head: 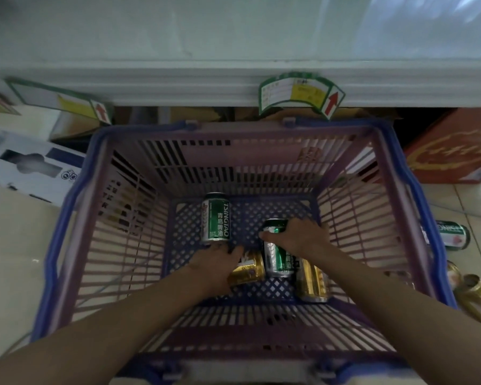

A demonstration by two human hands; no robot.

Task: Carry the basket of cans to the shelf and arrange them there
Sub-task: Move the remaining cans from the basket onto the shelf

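A purple slatted basket (100,226) with blue rim stands on the floor below the white shelf (195,79). Inside lie a green Tsingtao can (216,218) at the back, a second green can (277,257), and two gold cans (249,269), (311,282). My left hand (218,262) reaches down onto the left gold can, fingers curled over its end. My right hand (297,236) wraps around the top of the second green can. Both forearms stretch into the basket from below.
Outside the basket on the right floor lie a green can (453,236) and gold cans (478,298). A red carton (453,151) sits under the shelf at right, a white box (31,165) at left. Price labels (300,93) hang from the shelf edge.
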